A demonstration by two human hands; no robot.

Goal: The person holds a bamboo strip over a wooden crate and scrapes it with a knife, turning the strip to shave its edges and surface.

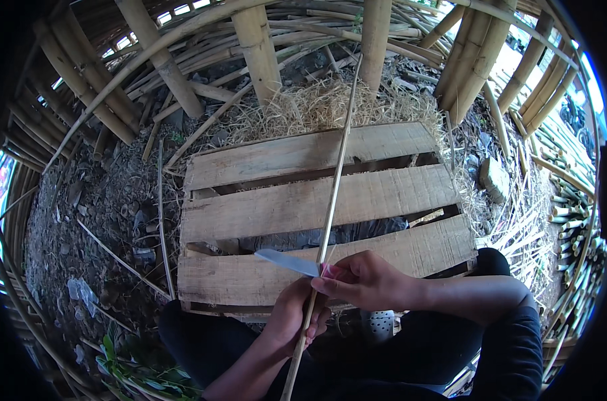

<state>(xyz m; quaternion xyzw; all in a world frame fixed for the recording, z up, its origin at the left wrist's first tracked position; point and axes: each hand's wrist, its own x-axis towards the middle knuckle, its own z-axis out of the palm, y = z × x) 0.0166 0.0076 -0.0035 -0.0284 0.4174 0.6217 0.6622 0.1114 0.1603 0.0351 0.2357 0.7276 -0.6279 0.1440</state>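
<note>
I see the left hand (294, 313) clamped round a long stick (337, 177) slanting over the slatted table (250, 214); just beside it, the right hand (373, 281) grips a knife (284, 261), blade at the stick.

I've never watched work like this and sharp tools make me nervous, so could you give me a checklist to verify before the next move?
1. Left hand grips the stick: ok, fingers curl around it.
2. Right hand holds the knife: ok, with the metal pointing left, away from that hand.
3. Knife well clear of the left hand: not ok, it seems very close.
4. Sharp edge turned safely: cannot tell, too small to see.
5. Far end of the stick free: cannot tell, it may touch the bamboo post.
</note>
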